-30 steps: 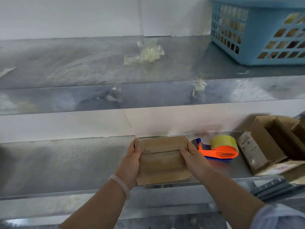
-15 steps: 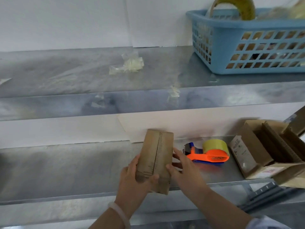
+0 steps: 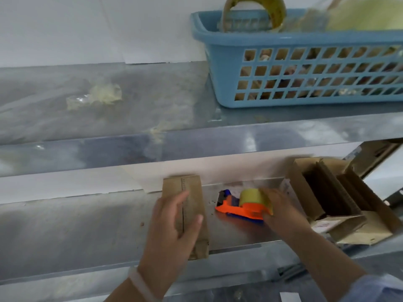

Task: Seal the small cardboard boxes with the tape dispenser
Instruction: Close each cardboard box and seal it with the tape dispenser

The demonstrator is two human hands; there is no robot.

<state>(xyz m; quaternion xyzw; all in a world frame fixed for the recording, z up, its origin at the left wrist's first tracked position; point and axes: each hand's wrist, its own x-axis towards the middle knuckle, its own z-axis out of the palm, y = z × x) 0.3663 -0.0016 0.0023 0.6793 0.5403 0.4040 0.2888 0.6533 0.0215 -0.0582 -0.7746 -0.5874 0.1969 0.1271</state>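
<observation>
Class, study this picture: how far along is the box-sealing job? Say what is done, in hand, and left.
Done: the small box lies closed on the shelf. In hand: the left hand steadies it while the right hand grips the tape dispenser. Left: running tape along its centre seam; the open carton beside it may hold more.

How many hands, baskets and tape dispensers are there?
Hands: 2, the left hand and the right hand
Baskets: 1, the blue basket
Tape dispensers: 1, the orange tape dispenser
Total: 4
</observation>
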